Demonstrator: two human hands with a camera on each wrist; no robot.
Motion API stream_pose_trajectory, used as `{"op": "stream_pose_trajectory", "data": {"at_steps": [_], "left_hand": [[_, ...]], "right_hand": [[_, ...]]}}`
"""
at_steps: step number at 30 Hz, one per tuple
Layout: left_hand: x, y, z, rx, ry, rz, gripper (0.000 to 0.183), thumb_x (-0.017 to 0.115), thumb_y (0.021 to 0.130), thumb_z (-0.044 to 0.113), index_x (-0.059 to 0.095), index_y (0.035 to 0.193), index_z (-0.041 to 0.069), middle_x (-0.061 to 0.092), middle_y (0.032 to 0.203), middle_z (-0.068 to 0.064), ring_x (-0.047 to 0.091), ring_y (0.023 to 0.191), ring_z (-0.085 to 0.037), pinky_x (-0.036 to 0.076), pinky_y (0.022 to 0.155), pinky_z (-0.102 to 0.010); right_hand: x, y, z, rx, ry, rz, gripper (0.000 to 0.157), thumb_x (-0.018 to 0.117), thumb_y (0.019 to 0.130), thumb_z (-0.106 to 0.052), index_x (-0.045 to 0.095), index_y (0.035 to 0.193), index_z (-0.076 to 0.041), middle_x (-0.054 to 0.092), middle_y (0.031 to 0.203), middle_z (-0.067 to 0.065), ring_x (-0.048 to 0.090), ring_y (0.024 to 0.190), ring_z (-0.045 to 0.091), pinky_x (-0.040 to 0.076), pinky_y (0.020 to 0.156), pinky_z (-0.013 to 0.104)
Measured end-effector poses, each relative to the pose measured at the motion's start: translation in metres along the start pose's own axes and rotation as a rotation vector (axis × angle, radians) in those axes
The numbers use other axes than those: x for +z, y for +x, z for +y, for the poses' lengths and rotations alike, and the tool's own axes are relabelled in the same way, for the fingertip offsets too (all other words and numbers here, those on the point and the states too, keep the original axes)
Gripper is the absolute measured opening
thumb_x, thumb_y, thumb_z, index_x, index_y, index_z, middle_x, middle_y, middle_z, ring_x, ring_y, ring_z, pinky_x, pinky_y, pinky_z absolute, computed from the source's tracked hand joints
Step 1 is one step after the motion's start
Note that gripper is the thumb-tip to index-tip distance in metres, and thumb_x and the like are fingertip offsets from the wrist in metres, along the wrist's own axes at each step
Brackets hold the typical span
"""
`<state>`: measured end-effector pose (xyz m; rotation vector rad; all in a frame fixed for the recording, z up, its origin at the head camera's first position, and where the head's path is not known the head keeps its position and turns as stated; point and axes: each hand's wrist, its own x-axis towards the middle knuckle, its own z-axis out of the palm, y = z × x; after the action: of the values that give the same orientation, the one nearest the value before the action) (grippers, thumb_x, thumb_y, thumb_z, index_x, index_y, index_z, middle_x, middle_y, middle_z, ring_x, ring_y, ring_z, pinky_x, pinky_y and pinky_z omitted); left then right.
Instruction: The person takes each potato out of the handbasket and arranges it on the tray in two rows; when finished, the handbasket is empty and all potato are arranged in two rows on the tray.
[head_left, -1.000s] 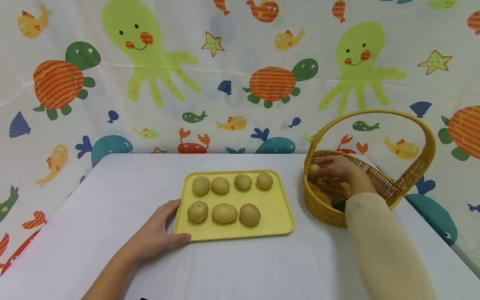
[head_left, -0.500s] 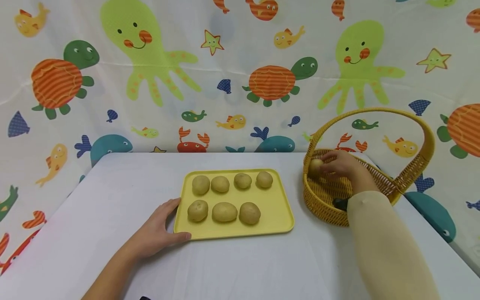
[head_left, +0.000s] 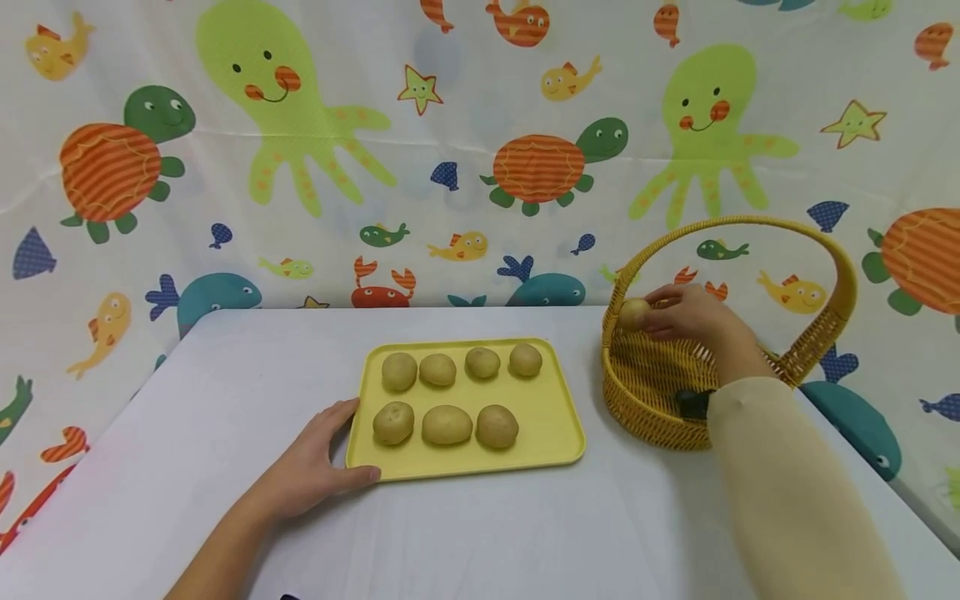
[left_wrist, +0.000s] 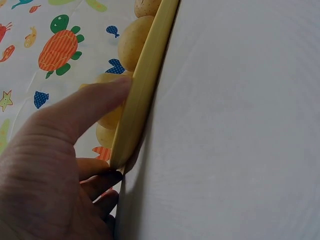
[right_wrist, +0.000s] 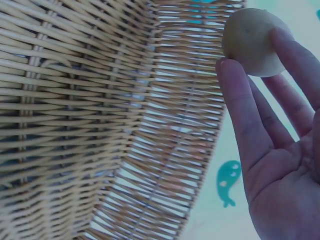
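Pale brown potatoes lie in two rows on a yellow tray (head_left: 551,425), among them a potato (head_left: 447,425) in the near row. At the tray's near left corner my left hand (head_left: 318,462) holds the edge, thumb along the front rim and fingers at the left side. In the left wrist view its thumb (left_wrist: 102,100) touches the rim. My right hand (head_left: 693,317) holds another potato (head_left: 633,314) at its fingertips, above the far left rim of a wicker basket (head_left: 626,408). The right wrist view shows that potato (right_wrist: 252,42) pinched between thumb and fingers.
The basket's tall handle (head_left: 750,221) arches over the right hand and forearm. A white tabletop (head_left: 465,533) runs around the tray and basket. Behind it hangs a cloth (head_left: 465,117) printed with sea animals.
My right hand has lifted the potato from inside the basket to about rim height. The left hand and the tray stay where they were.
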<state>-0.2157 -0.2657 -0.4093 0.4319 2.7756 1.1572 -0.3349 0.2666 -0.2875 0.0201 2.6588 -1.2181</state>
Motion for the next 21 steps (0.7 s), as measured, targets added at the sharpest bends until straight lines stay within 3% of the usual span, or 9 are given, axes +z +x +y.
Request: {"op": "stream_pose_trajectory", "data": {"at_steps": [5,9,21], "left_hand": [[0.000,-0.001,0.001,-0.004,0.011,-0.005,0.105,0.086,0.079,0.045,0.033,0.159,0.003,0.034,0.163,-0.026,0.025,0.152,-0.050,0.025,0.118,-0.073],[0.001,-0.001,0.002,-0.014,0.010,-0.010,0.106,0.086,0.079,0.045,0.032,0.159,0.001,0.032,0.164,-0.028,0.024,0.152,-0.051,0.025,0.118,-0.073],[0.001,-0.003,0.004,-0.022,0.005,-0.016,0.107,0.087,0.079,0.045,0.032,0.159,0.000,0.032,0.164,-0.028,0.023,0.152,-0.052,0.023,0.119,-0.073]], "right_hand": [[-0.007,-0.010,-0.006,-0.005,0.043,0.007,0.065,0.069,0.101,-0.022,0.041,0.151,0.006,0.048,0.146,0.029,0.071,0.091,0.003,0.062,0.089,0.028],[-0.011,-0.020,-0.010,-0.034,0.083,0.020,0.066,0.070,0.100,-0.021,0.039,0.152,0.006,0.046,0.148,0.027,0.070,0.090,0.000,0.061,0.087,0.023],[-0.016,-0.044,-0.008,-0.071,-0.031,0.037,0.074,0.071,0.099,-0.038,0.039,0.154,0.000,0.048,0.151,0.028,0.071,0.106,0.008,0.058,0.091,0.022]]}}
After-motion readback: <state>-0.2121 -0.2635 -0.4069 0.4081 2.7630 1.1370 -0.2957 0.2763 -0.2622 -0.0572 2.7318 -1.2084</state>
